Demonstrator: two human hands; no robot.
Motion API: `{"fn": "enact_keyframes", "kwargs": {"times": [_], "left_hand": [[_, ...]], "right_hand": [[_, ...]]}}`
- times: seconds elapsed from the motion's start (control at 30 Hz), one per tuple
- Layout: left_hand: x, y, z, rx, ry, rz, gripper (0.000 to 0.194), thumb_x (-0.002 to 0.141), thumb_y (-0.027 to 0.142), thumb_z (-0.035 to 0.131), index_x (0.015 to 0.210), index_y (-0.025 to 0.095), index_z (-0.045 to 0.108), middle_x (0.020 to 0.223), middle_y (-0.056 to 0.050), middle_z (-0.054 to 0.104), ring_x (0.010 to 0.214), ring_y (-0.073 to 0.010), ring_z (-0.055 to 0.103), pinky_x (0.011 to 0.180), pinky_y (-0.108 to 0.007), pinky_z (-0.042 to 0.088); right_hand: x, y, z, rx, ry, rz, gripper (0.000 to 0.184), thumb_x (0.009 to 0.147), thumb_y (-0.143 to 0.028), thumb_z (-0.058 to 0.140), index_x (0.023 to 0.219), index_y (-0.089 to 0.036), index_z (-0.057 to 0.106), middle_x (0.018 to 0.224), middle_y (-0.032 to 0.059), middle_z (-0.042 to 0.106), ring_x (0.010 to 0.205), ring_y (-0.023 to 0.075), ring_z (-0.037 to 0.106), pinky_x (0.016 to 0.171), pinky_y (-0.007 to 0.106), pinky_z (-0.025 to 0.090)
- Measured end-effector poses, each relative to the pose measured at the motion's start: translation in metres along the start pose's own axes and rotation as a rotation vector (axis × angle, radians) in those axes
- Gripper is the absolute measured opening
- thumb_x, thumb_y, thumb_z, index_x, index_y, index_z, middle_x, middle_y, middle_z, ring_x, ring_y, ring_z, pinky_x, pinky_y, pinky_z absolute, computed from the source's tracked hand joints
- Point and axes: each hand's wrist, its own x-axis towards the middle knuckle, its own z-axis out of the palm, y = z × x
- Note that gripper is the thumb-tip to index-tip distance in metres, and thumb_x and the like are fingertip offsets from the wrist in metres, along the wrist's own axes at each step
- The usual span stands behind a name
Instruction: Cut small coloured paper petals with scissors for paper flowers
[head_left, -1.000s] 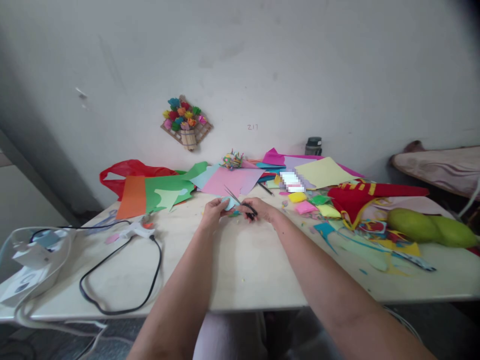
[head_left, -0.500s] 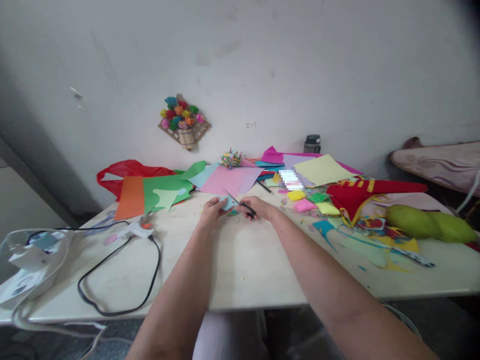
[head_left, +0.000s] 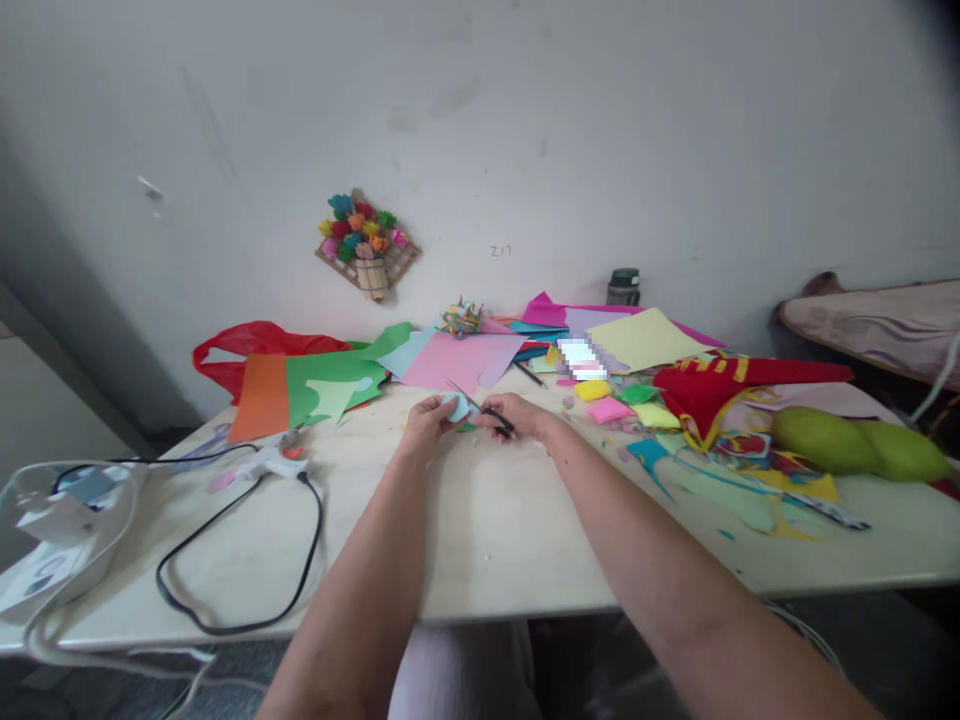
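Note:
My left hand [head_left: 427,420] pinches a small light-blue piece of paper [head_left: 456,407] with a rounded outline. Black-handled scissors [head_left: 496,421] are in my right hand [head_left: 517,415], their blades pointing up and left against the edge of the blue paper. Both hands are close together above the middle of the table, just in front of a pink sheet of paper [head_left: 461,360]. Small paper scraps lie under and around them. Whether the blades are parted is too small to make out.
Left on the table [head_left: 517,540] lie a white glue gun [head_left: 270,461] with a looping black cord, and green paper [head_left: 322,375]. To the right are small coloured packets [head_left: 609,410], a red cloth piece [head_left: 697,395] and a green gourd-shaped object [head_left: 855,445]. A bottle [head_left: 623,288] stands behind.
The blue paper has turned slightly in my left hand and shows more of its round face. The scissors have shifted a little with it; both hands stay nearly in place.

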Motion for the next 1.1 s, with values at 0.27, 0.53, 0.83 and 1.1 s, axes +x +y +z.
{"fn": "enact_keyframes", "kwargs": {"times": [0.27, 0.53, 0.83, 1.1], "left_hand": [[-0.0006, 0.0005, 0.0007, -0.048, 0.0, -0.011, 0.021, 0.059, 0.021, 0.074, 0.063, 0.011, 0.057, 0.067, -0.008, 0.067, 0.07, -0.0197, 0.066, 0.069, -0.03, 0.052], [0.004, -0.0039, -0.0042, -0.073, -0.005, -0.008, 0.019, 0.06, 0.02, 0.074, 0.064, 0.01, 0.058, 0.069, -0.009, 0.067, 0.07, -0.0196, 0.066, 0.071, -0.033, 0.053], [0.0034, -0.0034, -0.0029, -0.085, -0.029, 0.0, 0.016, 0.062, 0.018, 0.072, 0.064, 0.01, 0.058, 0.07, -0.01, 0.068, 0.073, -0.0213, 0.066, 0.074, -0.035, 0.053], [0.0041, -0.0029, -0.0027, -0.072, -0.013, -0.011, 0.016, 0.061, 0.018, 0.073, 0.064, 0.009, 0.059, 0.067, -0.008, 0.067, 0.065, -0.0171, 0.064, 0.068, -0.03, 0.053]], "right_hand": [[0.0004, 0.001, -0.0008, 0.012, -0.015, -0.012, 0.027, 0.073, -0.037, 0.064, 0.07, -0.015, 0.048, 0.05, -0.0047, 0.053, 0.036, 0.0049, 0.047, 0.028, 0.014, 0.025], [0.0003, 0.0002, -0.0003, 0.0, 0.006, 0.021, 0.026, 0.07, -0.035, 0.068, 0.074, -0.015, 0.051, 0.049, -0.0056, 0.052, 0.035, 0.0047, 0.047, 0.029, 0.014, 0.025], [-0.0046, -0.006, -0.0008, 0.031, -0.03, 0.042, 0.027, 0.071, -0.035, 0.068, 0.076, -0.014, 0.051, 0.049, -0.0052, 0.053, 0.035, 0.0065, 0.05, 0.028, 0.015, 0.025], [-0.0035, -0.0016, -0.0022, 0.03, -0.056, -0.006, 0.027, 0.075, -0.037, 0.063, 0.072, -0.015, 0.047, 0.052, -0.0037, 0.055, 0.036, 0.0058, 0.05, 0.027, 0.015, 0.027]]}}
